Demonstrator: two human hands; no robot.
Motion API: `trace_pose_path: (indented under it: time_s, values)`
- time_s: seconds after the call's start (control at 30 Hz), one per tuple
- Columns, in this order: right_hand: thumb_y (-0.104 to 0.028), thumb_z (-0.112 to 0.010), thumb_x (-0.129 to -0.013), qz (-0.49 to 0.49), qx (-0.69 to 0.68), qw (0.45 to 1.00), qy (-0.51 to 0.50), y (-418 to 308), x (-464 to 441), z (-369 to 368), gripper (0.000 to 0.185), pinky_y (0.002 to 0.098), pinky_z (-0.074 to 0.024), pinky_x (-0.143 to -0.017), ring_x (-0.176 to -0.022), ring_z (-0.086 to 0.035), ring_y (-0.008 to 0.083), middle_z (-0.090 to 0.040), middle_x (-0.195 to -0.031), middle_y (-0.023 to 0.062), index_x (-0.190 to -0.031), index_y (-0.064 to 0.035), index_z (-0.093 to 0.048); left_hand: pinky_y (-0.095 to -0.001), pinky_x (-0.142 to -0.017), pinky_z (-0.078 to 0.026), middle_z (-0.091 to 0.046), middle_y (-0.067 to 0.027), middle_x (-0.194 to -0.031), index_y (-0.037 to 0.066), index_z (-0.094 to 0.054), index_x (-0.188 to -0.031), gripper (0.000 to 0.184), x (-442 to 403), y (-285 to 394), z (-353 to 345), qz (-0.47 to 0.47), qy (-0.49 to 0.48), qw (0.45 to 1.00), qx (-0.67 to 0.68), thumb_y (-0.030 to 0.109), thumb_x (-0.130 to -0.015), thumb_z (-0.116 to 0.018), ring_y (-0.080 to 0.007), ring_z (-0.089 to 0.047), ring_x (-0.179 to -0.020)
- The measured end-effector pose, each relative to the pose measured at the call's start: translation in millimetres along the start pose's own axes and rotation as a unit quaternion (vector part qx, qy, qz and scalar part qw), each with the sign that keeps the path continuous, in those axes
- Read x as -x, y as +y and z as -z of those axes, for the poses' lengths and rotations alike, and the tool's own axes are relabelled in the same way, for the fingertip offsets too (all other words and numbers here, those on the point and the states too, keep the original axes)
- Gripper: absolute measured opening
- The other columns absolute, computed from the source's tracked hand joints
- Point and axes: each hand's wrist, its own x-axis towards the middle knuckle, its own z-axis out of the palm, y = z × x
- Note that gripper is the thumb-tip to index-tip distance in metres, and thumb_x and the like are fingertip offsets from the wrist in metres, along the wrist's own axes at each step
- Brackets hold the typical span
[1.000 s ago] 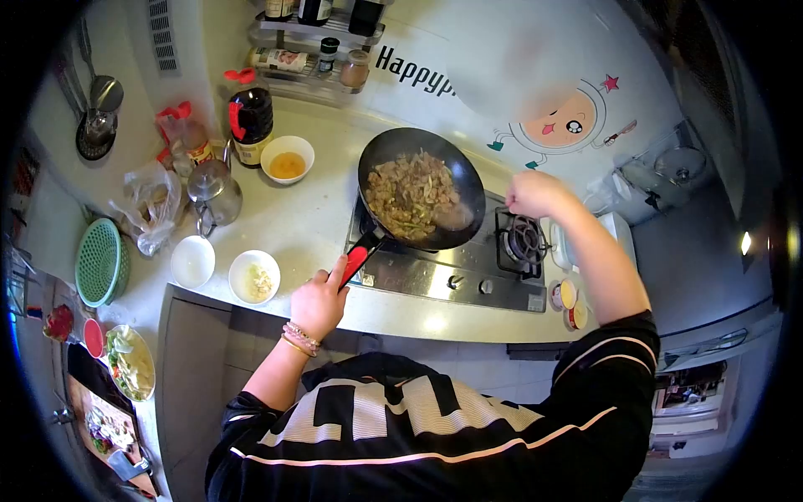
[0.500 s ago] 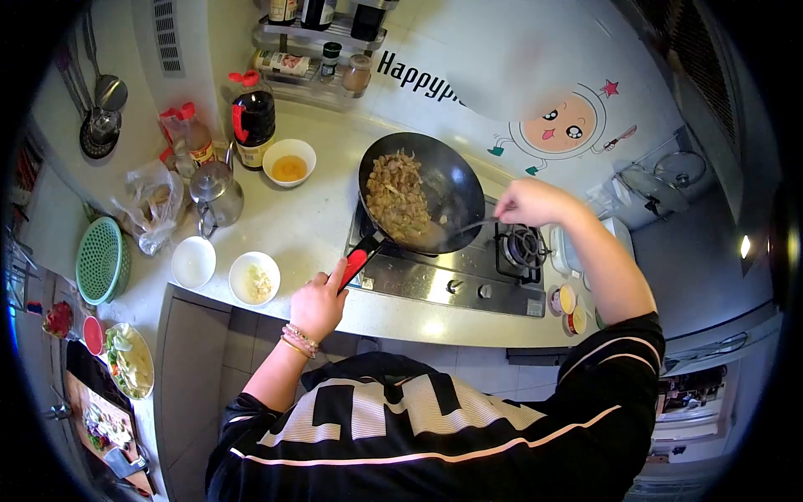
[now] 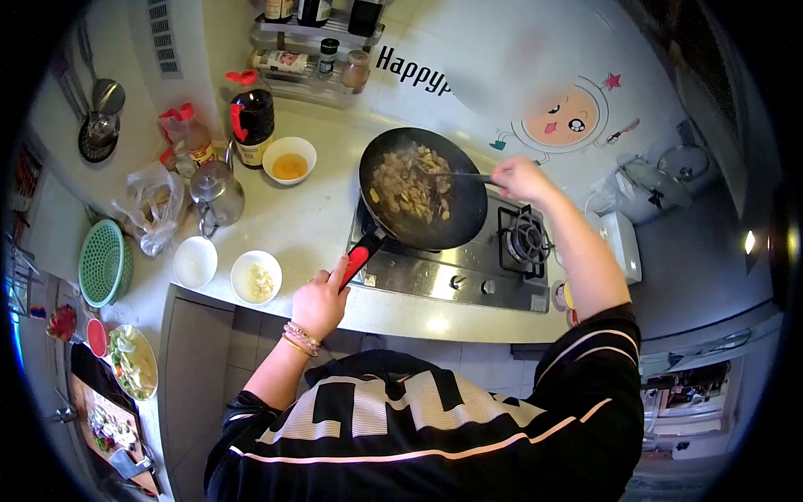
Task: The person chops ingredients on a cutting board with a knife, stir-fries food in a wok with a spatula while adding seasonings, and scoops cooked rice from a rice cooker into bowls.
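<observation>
My left hand (image 3: 319, 303) is closed round the black and red handle of a dark wok (image 3: 456, 219), index finger laid along the grip. The wok sits over the left burner of a steel gas stove (image 3: 418, 272). Inside it are browned meat pieces (image 3: 397, 186) with yellowish slices, and a little steam rises. My right hand (image 3: 520, 180), beyond the wok's right rim, is closed on the handle of a spatula (image 3: 468, 176). Its shaft reaches over the rim, and its head is among the meat, partly hidden.
Left of the stove stand a bowl of beaten egg (image 3: 290, 166), a bowl of chopped garlic (image 3: 256, 279), a white bowl (image 3: 195, 262), a metal pot (image 3: 216, 194) and a soy sauce bottle (image 3: 253, 117). A second burner (image 3: 525, 238) is right of the wok.
My right hand has moved up and slightly right, taking the spatula from the wok's lower right to its upper middle. The meat is spread more toward the middle. My left hand stays on the handle.
</observation>
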Motion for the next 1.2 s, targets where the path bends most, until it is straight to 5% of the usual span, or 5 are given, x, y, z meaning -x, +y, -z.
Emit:
trace_pose_path:
  time_s: [0.4, 0.63, 0.87, 1.0, 1.2]
  values:
    - [-0.013, -0.060, -0.072, 0.108, 0.434, 0.892, -0.074, -31.2, 36.9, 31.8, 0.014, 0.0413, -0.0497, -0.066, -0.074, -0.064, 0.0314, -0.066, -0.077, 0.0144, -0.081, -0.0090, -0.069, -0.0415, -0.056, -0.051, -0.060, -0.0124, -0.080, 0.019, -0.043, -0.133, 0.058, 0.0, -0.4, -0.3, -0.001, 0.003, 1.000, 0.009, 0.027, -0.080, -0.064, -0.0313, -0.062, -0.065]
    - [-0.012, -0.055, -0.075, 0.191, 0.394, 0.896, 0.080, -30.5, 37.6, 15.6, 0.019, 0.0409, -0.0504, -0.068, -0.080, -0.064, 0.0302, -0.067, -0.084, 0.0119, -0.085, -0.0166, -0.070, -0.0432, -0.057, -0.051, -0.060, -0.0143, -0.080, 0.018, -0.041, -0.134, 0.059, 0.3, -1.0, 0.7, 0.003, -0.008, 1.000, 0.005, 0.029, -0.080, -0.063, -0.0328, -0.063, -0.067]
    - [-0.016, -0.065, -0.074, 0.113, 0.230, 0.955, -0.148, -48.9, 62.3, 32.0, 0.016, 0.0365, -0.0494, -0.071, -0.080, -0.064, 0.0254, -0.067, -0.085, 0.0101, -0.089, -0.0109, -0.068, -0.0402, -0.059, -0.053, -0.064, -0.0187, -0.076, 0.007, -0.041, -0.128, 0.055, -21.0, -20.3, 10.9, -0.032, -0.066, 0.985, 0.158, 0.032, -0.084, -0.062, -0.0327, -0.066, -0.072]
    - [-0.015, -0.063, -0.080, 0.149, 0.139, 0.976, -0.070, -35.0, 35.6, -24.6, 0.016, 0.0358, -0.0496, -0.071, -0.078, -0.064, 0.0232, -0.067, -0.085, 0.0109, -0.094, -0.0069, -0.066, -0.0272, -0.044, -0.049, -0.062, -0.0113, -0.074, 0.005, -0.042, -0.108, 0.031, -47.7, -34.7, 13.3, 0.167, -0.382, 0.690, 0.592, 0.024, -0.089, -0.058, -0.0201, -0.064, -0.060]
    - [-0.015, -0.058, -0.088, -0.085, -0.138, 0.987, -0.025, 2.4, 40.8, 8.6, 0.014, 0.0246, -0.0444, -0.051, -0.059, -0.059, 0.0108, -0.064, -0.072, 0.0061, -0.092, -0.0028, -0.063, -0.0246, -0.035, -0.038, -0.053, -0.0051, -0.066, 0.004, -0.041, -0.100, 0.025, -34.5, -18.9, -5.5, 0.189, -0.347, 0.646, 0.653, 0.017, -0.088, -0.059, -0.0121, -0.047, -0.043]
